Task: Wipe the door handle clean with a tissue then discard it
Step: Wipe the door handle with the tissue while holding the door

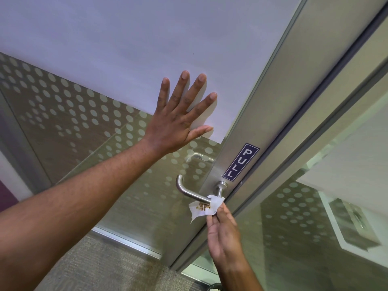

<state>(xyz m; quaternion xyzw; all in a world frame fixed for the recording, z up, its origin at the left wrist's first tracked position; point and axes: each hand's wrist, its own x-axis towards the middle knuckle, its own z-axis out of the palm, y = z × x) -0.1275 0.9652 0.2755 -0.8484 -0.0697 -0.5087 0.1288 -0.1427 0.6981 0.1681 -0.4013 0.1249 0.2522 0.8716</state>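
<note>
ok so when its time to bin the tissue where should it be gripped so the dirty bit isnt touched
Grip the clean white upper right edge of the tissue, where the right hand already pinches it beside the door handle, coming from below and the right. The brown smear faces out at the middle, and the loose corner hangs lower left, so folding that corner over the smear would probably help.

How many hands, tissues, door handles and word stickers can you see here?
Hands: 2, the left hand flat on the door, the right hand pinching the tissue
Tissues: 1, the white tissue with brown dirt on it
Door handles: 1, the metal door handle
Word stickers: 1, the PULL sticker
Total: 5
</note>
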